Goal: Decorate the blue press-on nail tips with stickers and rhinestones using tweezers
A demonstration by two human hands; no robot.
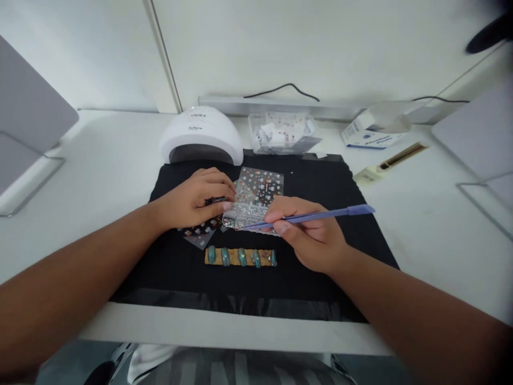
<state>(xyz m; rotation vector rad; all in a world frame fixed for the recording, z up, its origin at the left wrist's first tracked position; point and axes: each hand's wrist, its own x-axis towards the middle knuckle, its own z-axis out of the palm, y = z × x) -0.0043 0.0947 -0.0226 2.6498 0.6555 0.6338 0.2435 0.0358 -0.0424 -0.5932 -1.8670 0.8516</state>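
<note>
My right hand (310, 232) grips a slim purple nail-art tool (320, 215) between thumb and fingers. The tool's thin tip points left, over the front edge of a clear compartment box (252, 209) holding small shiny stones. With its thumb and curled index finger, my left hand (204, 197) holds the left corner of that box. Patterned nail sticker sheets (262, 182) lie under and behind the box, and another sheet (200, 232) shows below my left hand. In front of both hands, several glossy teal false nails (242, 256) sit in a row on a tan strip (218, 258).
A black mat (180, 278) covers the middle of the white table (120, 144). At the back stand a white nail lamp (200, 131), a clear bin (280, 133) of packets and an open white carton (374, 128). A narrow gold-and-black object (403, 155) is at the right.
</note>
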